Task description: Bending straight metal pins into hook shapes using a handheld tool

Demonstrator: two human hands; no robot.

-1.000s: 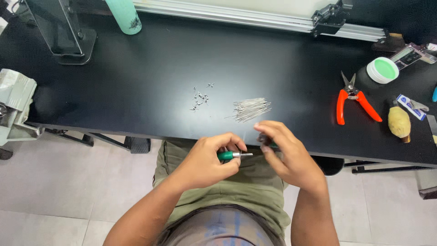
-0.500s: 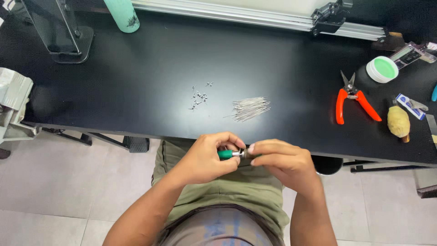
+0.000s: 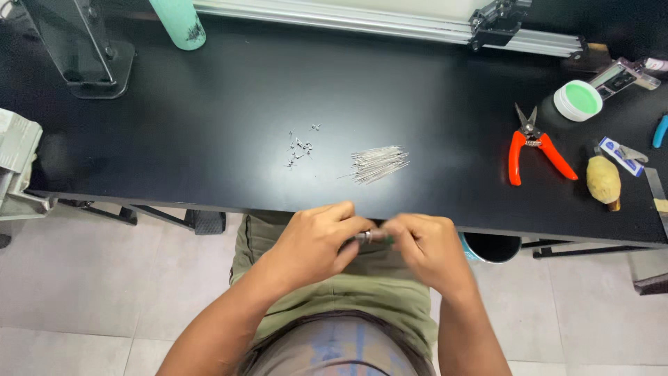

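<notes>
Metal-tipped green tool [image 3: 372, 237] between both hands

Black table [image 3: 209, 160]: small screws [image 3: 300, 145], thin pin bundle [image 3: 378, 163], orange cutters [image 3: 534, 147], round green tin [image 3: 578, 100].

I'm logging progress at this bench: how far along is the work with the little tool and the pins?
Done: nothing finished shows. In hand: the left hand and right hand meet over the lap, pinching a small green-handled tool with a metal tip; what sits at the tip is too small to tell. Left: a bundle of thin pins and scattered small parts lie untouched on the black table.
</notes>
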